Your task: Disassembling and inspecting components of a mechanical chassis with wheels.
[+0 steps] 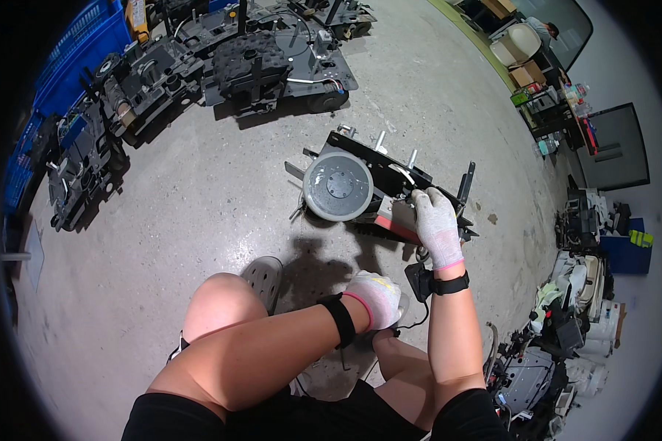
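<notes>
A black metal chassis module with bolts, wires and a red strip rests on the concrete floor in front of me. A large grey wheel sits on its left side, facing up toward me. My right hand, in a white glove with a pink cuff, has its fingers curled on the module's right part; the fingertips are partly hidden. My left hand, gloved alike, is closed near my feet, apart from the module. What it holds, if anything, is hidden.
Several similar wheeled chassis stand at the far left beside blue crates. Mixed parts and bags line the right wall. At the far right, a person sits near a shelf with bottles. My grey shoe is close by.
</notes>
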Demonstrator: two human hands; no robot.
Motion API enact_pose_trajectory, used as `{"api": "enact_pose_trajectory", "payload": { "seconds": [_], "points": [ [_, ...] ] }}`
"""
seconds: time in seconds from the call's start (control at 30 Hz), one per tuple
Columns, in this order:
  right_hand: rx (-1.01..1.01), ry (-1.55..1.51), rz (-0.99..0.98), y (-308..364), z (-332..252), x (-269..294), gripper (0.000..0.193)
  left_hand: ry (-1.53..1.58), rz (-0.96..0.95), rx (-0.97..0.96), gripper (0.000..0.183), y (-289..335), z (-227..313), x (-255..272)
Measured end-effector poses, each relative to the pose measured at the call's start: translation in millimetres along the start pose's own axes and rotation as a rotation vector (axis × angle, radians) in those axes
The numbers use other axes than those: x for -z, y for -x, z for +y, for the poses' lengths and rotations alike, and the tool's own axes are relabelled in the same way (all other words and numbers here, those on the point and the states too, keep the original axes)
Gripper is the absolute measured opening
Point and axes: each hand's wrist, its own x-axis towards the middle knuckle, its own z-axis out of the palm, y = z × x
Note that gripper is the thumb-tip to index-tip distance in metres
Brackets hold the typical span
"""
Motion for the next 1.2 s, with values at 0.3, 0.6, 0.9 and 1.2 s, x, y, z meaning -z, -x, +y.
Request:
{"api": "enact_pose_trajectory", "payload": {
  "seconds": [0.3,0.6,0.9,1.2],
  "points": [
    [0.548,0.036,0.016,8,-14,9,0.022,0.034,0.008,0.021,0.049,2,-4,-3],
    [0.051,-0.963,0.097,12,4,-33,0.014,0.535,1.012,0.198,0.031,-55,-76,23],
    [0.099,-0.826,-0.117,-3,33,-33,0.033,1.303,0.593,0.288,0.033,-99,-80,24],
    [0.169,-0.620,-0.092,-6,7,-25,0.042,0.916,0.321,0.295,0.041,-102,-137,46]
  ]
}}
